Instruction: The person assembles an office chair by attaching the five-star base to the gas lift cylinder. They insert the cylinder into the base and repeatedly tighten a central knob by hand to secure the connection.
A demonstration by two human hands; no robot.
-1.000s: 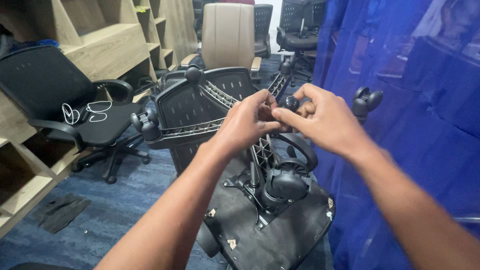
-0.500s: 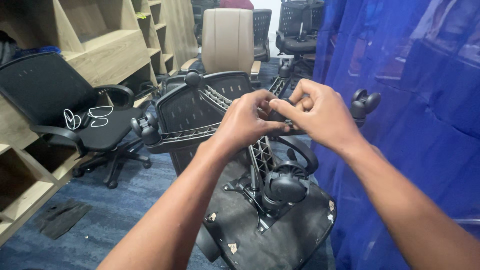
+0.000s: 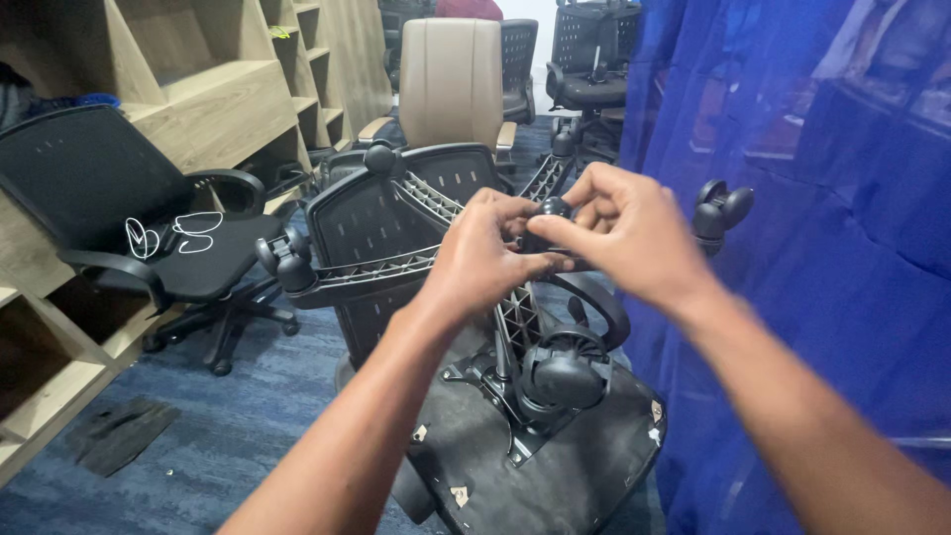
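Observation:
An upturned black office chair (image 3: 535, 446) lies in front of me, its star base (image 3: 396, 267) pointing up with castor wheels (image 3: 282, 263) on the arm ends. Both my hands meet at the hub of the base. My left hand (image 3: 485, 258) pinches the hub area from the left. My right hand (image 3: 619, 233) grips a small black round part (image 3: 550, 210) from the right, fingers closed on it. Another castor (image 3: 718, 208) sticks out to the right of my right hand.
A black mesh chair (image 3: 149, 218) with white cord on its seat stands at left beside wooden shelving (image 3: 208, 89). A beige chair (image 3: 451, 69) and more black chairs stand behind. A blue curtain (image 3: 812, 248) hangs at right. Dark scrap lies on the blue carpet (image 3: 114, 431).
Both hands stay at the hub, shifting slightly; the fingers have moved around the black round part, which shows more between the hands now.

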